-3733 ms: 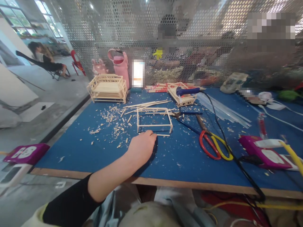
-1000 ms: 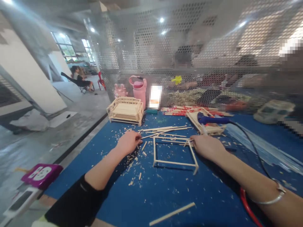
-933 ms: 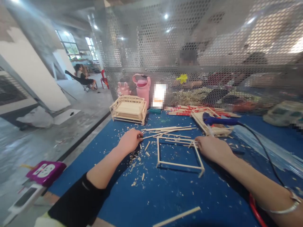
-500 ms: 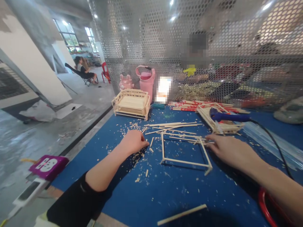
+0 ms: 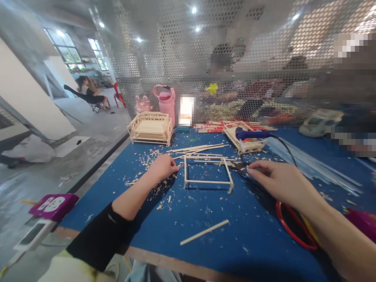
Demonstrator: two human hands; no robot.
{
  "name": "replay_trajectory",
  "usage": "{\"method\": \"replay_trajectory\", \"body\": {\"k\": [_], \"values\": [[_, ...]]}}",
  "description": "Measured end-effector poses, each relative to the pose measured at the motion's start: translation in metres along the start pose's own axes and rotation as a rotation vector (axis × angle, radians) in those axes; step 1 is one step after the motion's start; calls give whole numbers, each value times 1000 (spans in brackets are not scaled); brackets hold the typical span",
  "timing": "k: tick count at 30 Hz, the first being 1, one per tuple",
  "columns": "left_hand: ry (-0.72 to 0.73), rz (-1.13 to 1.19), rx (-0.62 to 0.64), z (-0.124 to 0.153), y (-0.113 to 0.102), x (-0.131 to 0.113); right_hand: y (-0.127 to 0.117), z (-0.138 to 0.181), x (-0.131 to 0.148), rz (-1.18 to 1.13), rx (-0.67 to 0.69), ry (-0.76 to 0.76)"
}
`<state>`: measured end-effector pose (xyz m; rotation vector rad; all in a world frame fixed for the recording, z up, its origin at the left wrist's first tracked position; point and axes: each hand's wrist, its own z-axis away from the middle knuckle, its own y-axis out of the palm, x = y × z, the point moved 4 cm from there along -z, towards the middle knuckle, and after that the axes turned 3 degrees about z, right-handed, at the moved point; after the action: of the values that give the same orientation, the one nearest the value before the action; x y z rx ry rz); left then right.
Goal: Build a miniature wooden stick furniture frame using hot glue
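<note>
My left hand rests low over the blue table, thumb and fingers pinched together; whatever is between them is too small to make out. Just to its right stands a thin wooden stick frame with short legs. At the frame's far right corner, my right hand has its thumb and fingers closed at a dark metal hand tool, partly hidden by the fingers. Below the right wrist shows a red looped handle; whether it belongs to that tool I cannot tell. Loose wooden sticks lie behind the frame.
A small wooden bench model stands at the back left, before a pink bottle. A blue glue gun lies across another stick model. Clear glue sticks lie to the right. A single stick is near the front edge.
The view has shifted, so the table appears further left and higher. My right fingers have left the frame's corner and are now at the dark tool. The left fingers have drawn closer together.
</note>
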<state>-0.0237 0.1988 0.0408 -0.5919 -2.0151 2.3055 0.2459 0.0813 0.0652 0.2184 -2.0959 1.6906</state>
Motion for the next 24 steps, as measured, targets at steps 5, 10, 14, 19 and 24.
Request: {"method": "replay_trajectory", "body": {"k": [5,10,14,19,24], "values": [[-53,-27,-127,28,-33,9,-7,9,-9,-127,-127,39],[13,358,-142,87,-30,-20,-3,10,-20,-162,-126,60],[98,672,184,96,28,-72,-1,13,-21,-103,-58,41],[221,558,131,79,54,-102,11,19,-11,-136,80,-60],[235,412,-5,72,51,-105,42,19,1,-187,295,-165]]}}
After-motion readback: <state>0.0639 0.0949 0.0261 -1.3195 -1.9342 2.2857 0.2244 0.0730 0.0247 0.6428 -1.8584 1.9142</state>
